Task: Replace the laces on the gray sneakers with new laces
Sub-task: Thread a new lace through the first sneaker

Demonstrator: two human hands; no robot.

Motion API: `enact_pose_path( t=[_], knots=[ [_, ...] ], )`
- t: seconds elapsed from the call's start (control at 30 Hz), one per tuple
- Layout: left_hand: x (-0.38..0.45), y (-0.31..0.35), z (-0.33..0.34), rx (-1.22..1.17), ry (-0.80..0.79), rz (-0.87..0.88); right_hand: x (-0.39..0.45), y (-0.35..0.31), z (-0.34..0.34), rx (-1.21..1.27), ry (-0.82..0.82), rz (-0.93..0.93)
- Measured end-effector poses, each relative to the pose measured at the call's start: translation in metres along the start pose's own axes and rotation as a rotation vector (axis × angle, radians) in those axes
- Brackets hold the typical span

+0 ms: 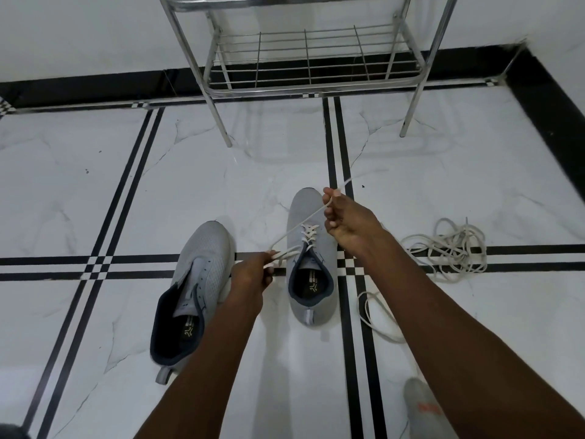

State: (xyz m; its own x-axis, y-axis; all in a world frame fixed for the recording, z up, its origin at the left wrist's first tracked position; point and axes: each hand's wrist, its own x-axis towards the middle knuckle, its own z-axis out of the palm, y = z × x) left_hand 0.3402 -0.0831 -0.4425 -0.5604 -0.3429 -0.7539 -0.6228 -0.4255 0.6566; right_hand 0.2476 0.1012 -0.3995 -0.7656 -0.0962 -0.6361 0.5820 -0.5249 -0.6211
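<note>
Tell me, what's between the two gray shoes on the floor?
In the head view, the left hand sits between the unlaced sneaker and the laced sneaker, pinching a white lace end. Bare floor tile shows beyond it.

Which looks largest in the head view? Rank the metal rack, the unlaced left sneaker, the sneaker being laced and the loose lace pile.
1. Metal rack.
2. Unlaced left sneaker, though it lies nearer the camera.
3. Sneaker being laced.
4. Loose lace pile.
</note>
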Motion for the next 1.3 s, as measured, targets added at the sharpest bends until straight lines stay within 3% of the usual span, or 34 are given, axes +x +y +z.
enact_pose_path(
  t=[0.17, 0.23, 0.3, 0.4, 0.57, 0.67, 0.8, 1.03, 1.17, 1.3],
  knots=[
    [0.007, -0.005, 0.000, 0.016, 0.064, -0.006, 0.000, -0.012, -0.012, -0.090, 0.061, -0.111],
    [0.007, -0.006, 0.001, 0.132, 0.144, 0.179, -0.002, -0.009, -0.016, -0.279, 0.056, -0.183],
    [-0.002, 0.001, 0.005, 0.266, 0.223, 0.476, -0.006, -0.002, -0.015, -0.430, -0.001, -0.236],
    [-0.022, 0.024, 0.021, 0.365, 0.070, 0.722, -0.017, 0.008, -0.008, -0.615, -0.082, -0.308],
    [-0.033, 0.052, 0.050, 0.238, -0.227, 0.524, -0.033, 0.026, 0.005, -0.909, -0.187, -0.417],
    [-0.032, 0.052, 0.053, 0.124, -0.240, 0.540, -0.037, 0.033, 0.009, -1.038, -0.193, -0.450],
    [-0.032, 0.056, 0.046, 0.048, -0.209, 0.604, -0.036, 0.037, -0.003, -1.176, -0.042, -0.565],
    [-0.035, 0.029, 0.026, 0.483, -0.156, 0.856, -0.049, 0.050, -0.033, -1.511, 0.009, -0.626],
    [-0.036, 0.000, 0.025, 0.702, -0.164, 0.917, -0.047, 0.057, -0.040, -1.435, -0.013, -0.703],
    [-0.037, -0.018, 0.024, 0.859, -0.119, 1.009, -0.046, 0.054, -0.052, -1.088, -0.010, -0.472]
  ],
)
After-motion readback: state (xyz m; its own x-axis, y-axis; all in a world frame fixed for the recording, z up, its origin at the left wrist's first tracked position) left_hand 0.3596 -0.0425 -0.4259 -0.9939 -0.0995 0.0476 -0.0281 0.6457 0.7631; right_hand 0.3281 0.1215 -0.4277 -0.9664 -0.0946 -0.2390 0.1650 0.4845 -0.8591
